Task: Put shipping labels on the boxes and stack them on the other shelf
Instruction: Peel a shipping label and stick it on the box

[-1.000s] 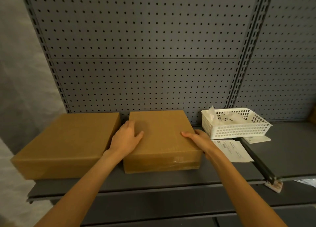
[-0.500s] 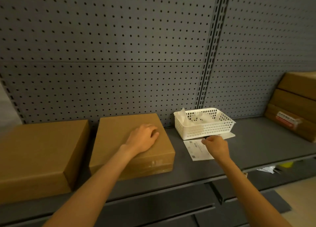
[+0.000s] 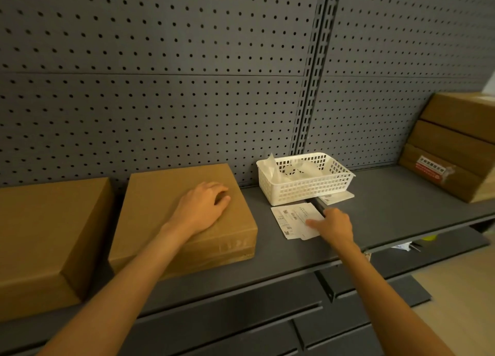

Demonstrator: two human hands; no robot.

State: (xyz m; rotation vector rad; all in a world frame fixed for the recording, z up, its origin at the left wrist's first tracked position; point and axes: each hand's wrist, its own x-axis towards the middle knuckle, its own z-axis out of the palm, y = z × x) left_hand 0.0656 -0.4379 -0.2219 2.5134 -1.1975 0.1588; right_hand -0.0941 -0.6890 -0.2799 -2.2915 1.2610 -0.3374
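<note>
Brown boxes (image 3: 184, 211); white lattice basket (image 3: 305, 187); grey perforated backboard (image 3: 160, 87).

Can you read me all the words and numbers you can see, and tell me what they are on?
None can be read as words.
Shipping label under the right hand: small print and code squares, too small to read.
Second label beside the white basket: too small to read.
Red and white sticker on the bottom box of the stack: blurred.
Box under the left hand: no text.
</note>
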